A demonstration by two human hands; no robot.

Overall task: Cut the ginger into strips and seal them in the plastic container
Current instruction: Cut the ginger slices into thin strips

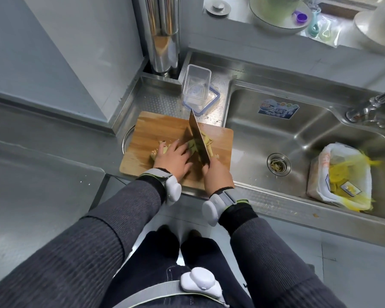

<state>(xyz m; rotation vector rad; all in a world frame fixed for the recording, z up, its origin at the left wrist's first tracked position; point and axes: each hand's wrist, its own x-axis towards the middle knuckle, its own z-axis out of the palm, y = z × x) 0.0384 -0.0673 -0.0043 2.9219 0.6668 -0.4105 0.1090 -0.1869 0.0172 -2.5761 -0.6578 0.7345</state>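
Cutting board (147, 138) taken as landmark. On its middle, the left hand (172, 157) presses flat on the ginger (192, 146), fingers (183, 152) extended, not clenched. The ginger appears firm, fibrous and likely damp; best pinned from above, fingertips curled back. Right of it, the right hand (217, 174) grasps the cleaver (198, 138) handle. Beyond the board, the plastic container (196, 87) stands open on its lid (211, 101).

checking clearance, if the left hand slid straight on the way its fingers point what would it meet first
Most likely the flat of the cleaver: the left hand points right across the ginger, fingertips almost at the blade. Depth is unclear.
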